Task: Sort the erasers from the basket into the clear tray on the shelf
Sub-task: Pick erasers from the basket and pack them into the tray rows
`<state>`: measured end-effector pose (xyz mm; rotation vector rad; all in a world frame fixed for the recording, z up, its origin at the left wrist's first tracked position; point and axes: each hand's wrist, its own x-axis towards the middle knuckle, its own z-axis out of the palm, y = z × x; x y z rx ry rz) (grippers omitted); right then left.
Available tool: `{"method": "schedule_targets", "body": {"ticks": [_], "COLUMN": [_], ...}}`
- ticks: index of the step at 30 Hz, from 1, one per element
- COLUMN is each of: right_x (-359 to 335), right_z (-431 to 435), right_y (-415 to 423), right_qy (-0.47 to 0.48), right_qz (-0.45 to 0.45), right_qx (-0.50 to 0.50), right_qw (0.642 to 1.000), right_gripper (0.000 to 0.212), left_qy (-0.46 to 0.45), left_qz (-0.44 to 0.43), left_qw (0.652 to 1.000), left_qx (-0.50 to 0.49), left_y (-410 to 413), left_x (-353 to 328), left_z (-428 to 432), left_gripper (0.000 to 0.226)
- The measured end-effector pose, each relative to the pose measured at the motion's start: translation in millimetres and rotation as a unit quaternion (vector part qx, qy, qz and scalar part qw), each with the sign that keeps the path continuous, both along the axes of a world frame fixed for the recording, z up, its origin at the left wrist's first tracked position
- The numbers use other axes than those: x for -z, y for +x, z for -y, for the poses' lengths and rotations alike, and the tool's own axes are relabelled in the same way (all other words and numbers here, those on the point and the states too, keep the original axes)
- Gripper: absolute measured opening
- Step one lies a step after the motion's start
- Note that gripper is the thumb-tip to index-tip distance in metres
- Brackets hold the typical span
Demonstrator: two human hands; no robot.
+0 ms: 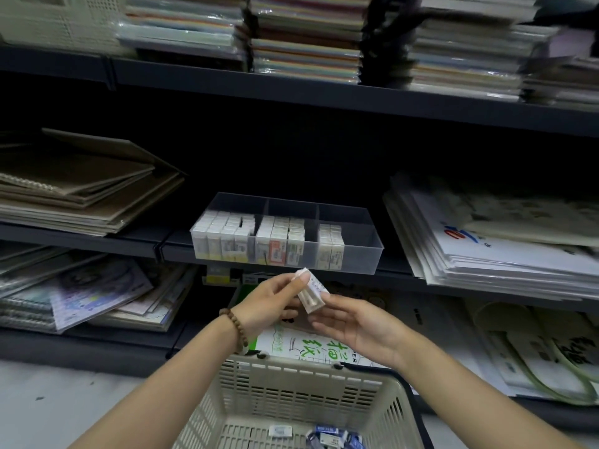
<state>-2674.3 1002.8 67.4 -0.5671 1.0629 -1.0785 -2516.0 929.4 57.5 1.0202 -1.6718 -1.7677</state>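
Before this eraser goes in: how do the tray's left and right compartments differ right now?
The left compartment is packed almost wall to wall with erasers; the right compartment holds one narrow block against its left divider. The left compartment shows little bare floor; the right compartment's floor is mostly bare. Both belong to the same clear tray, with erasers standing in rows.
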Motion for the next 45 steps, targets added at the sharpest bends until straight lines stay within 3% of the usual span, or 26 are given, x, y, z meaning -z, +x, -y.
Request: {"method": "schedule_targets", "body": {"ticks": [4,8,12,19,21,24,26,30,33,39,45], "right_x": [-5.6,-5.4,-8.9,-7.5,-10.2,-18.4,-21.7,-24.7,-26.8,-26.4,-24.9], "right_z": [-1.4,-6.2,-7.0,-6.6,-5.4,-1.3,0.8,1.4,1.8,3.8,4.0], "right_y": [-1.0,4.6,6.1,8.1,3.7,-9.7,-18.9,-24.2,-23.7,-28.1,-27.2], "right_qy": [0.002,0.0,-0.015,-0.027,-0.048,-0.108,-0.137,-0.15,-0.154,-0.178,-0.186], "right_qz": [0.105,0.123,0.132,0.197,0.12,-0.102,-0.151,-0.132,-0.123,-0.116,-0.134], "right_qx": [-0.007,-0.051,-0.036,-0.03,-0.057,-0.07,-0.063,-0.169,-0.217,-0.137,-0.04], "right_qw": [0.994,0.991,0.99,0.979,0.99,0.986,0.977,0.965,0.956,0.967,0.973], "right_gripper": [0.026,0.035,0.026,0.028,0.032,0.053,0.057,0.051,0.042,0.04,0.042], "left_qy": [0.032,-0.005,-0.032,0.021,0.023,0.07,0.131,0.199,0.226,0.215,0.082], "left_qz": [-0.087,-0.101,-0.116,-0.133,-0.124,-0.112,-0.105,-0.081,-0.09,-0.112,-0.066], "left_qw": [0.995,0.994,0.992,0.99,0.992,0.991,0.982,0.953,0.941,0.957,0.989], "left_qx": [0.029,0.046,0.027,0.032,0.023,0.032,0.085,0.213,0.234,0.163,0.106], "left_y": [3.3,4.2,3.9,-6.0,-5.8,-1.0,3.0,3.2,3.1,-1.5,-12.4], "left_x": [-3.2,-12.4,-9.2,-2.1,-5.5,-9.1,-11.9,-14.5,-14.6,-15.4,-19.7], "left_z": [5.3,0.2,2.2,-2.8,-2.8,2.1,-0.3,-11.2,-12.6,-9.7,-9.5], "left_gripper": [0.053,0.033,0.047,0.055,0.049,0.046,0.046,0.05,0.048,0.032,0.058]}}
